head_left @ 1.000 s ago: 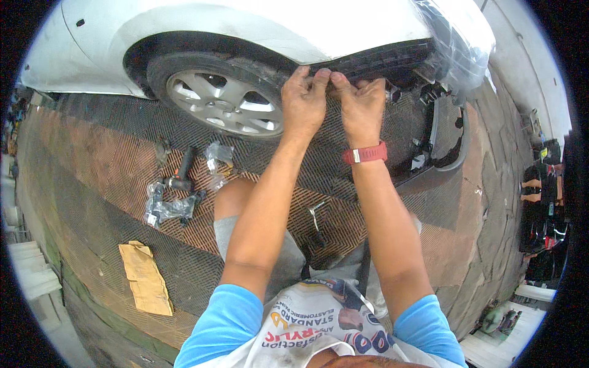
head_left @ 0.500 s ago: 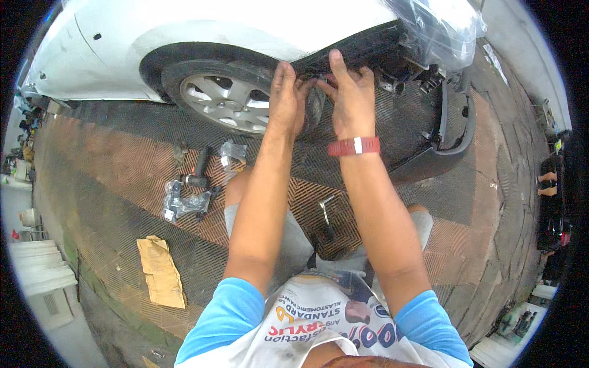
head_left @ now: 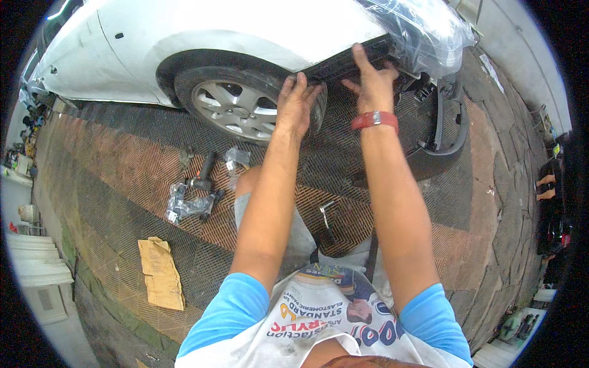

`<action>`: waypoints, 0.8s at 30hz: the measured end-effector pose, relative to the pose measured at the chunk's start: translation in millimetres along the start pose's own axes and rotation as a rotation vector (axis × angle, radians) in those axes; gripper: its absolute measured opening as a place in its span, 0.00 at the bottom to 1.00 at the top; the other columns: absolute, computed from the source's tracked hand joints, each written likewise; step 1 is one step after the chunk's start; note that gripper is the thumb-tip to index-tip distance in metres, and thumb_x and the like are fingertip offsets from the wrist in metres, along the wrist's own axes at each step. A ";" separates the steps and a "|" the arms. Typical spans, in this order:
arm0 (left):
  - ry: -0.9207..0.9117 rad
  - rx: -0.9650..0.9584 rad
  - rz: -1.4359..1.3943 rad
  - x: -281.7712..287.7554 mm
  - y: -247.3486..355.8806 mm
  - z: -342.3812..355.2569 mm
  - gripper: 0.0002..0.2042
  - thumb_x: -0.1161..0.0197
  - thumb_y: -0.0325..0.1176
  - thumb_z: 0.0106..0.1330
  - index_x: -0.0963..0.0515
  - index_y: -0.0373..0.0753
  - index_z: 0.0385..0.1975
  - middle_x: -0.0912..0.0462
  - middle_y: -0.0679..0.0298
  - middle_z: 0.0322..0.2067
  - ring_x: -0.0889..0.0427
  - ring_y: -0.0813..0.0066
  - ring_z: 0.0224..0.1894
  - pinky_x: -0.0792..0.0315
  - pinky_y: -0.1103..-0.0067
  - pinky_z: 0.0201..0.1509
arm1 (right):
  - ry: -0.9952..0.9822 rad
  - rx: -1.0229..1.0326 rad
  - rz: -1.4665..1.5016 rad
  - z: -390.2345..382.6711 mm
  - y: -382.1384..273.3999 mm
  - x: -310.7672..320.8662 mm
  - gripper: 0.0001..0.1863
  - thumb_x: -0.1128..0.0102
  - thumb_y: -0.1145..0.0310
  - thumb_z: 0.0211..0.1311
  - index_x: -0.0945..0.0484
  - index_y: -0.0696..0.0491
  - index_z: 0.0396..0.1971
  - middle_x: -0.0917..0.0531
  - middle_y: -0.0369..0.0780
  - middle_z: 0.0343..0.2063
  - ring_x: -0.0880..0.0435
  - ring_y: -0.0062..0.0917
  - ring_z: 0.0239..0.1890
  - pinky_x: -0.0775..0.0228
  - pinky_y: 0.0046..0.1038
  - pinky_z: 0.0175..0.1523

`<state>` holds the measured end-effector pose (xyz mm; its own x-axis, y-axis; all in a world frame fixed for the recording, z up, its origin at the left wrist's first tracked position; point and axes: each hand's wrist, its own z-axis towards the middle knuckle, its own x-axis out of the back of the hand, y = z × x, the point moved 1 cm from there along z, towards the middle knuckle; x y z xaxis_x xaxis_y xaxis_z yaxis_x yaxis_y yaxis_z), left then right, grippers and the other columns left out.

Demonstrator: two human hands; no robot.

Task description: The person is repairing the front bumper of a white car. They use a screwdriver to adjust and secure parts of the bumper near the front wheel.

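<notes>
L hand (head_left: 294, 109) has fingers loosely bent, thumb apart, tips at the white fender's (head_left: 288, 30) lip by the tyre (head_left: 257, 78); R hand (head_left: 375, 89) is splayed open at the black strip (head_left: 343, 66) under the fender. No grip visible; exact R contact unclear. Spread thus, they prob. steady or feel the strip. Fender's smooth, curved; strip's dark, narrow. Crinkly clear film (head_left: 423, 49) on the car's front corner prob. guards vs. scratches. Dark curved bumper (head_left: 451, 146) lies nr the ribbed mat's (head_left: 110, 208) R edge; power tool (head_left: 208, 167), bagged part (head_left: 178, 201), metal-shafted tool (head_left: 326, 219) mid-mat, prob. for easy reach; creased brown card (head_left: 161, 276) nr L edge.
</notes>
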<state>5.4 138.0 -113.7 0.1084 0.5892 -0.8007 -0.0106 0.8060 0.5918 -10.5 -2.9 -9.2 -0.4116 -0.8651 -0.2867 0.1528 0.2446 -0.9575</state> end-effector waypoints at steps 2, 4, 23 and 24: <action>-0.012 -0.052 0.094 2.2 4.2 1.2 0.28 0.36 0.40 0.72 0.38 0.35 0.66 0.29 0.58 0.60 0.26 0.64 0.59 0.30 0.62 0.67 | -0.046 0.006 -0.085 6.9 -12.1 0.8 0.65 0.25 0.55 0.58 0.71 0.65 0.73 0.48 0.61 0.70 0.37 0.49 0.70 0.13 0.45 0.46; -0.035 -0.128 0.132 -2.7 -1.9 -3.3 0.21 0.38 0.42 0.74 0.33 0.37 0.57 0.26 0.59 0.53 0.25 0.67 0.55 0.28 0.64 0.64 | -0.153 0.010 -0.119 22.4 -15.0 11.5 0.64 0.26 0.54 0.60 0.70 0.66 0.73 0.50 0.62 0.71 0.37 0.50 0.70 0.12 0.45 0.46; 0.127 0.201 -0.054 -6.5 25.6 15.0 0.18 0.39 0.29 0.65 0.32 0.22 0.49 0.27 0.43 0.50 0.24 0.43 0.55 0.24 0.54 0.65 | 0.268 0.378 -0.494 19.9 -0.3 14.6 0.45 0.20 0.53 0.48 0.36 0.69 0.54 0.24 0.64 0.52 0.22 0.53 0.57 0.30 0.42 0.62; 0.122 0.212 -0.049 -4.7 28.3 18.6 0.18 0.39 0.28 0.65 0.32 0.22 0.49 0.28 0.43 0.51 0.24 0.43 0.55 0.23 0.54 0.65 | 0.239 0.375 -0.502 20.9 -1.7 14.6 0.46 0.20 0.50 0.47 0.33 0.69 0.54 0.23 0.64 0.52 0.22 0.52 0.57 0.31 0.42 0.63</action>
<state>23.1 157.0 -91.4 -0.0172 0.5623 -0.8268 0.2022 0.8118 0.5479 2.0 -25.1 -11.1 -0.6951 -0.7030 0.1507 0.1748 -0.3687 -0.9130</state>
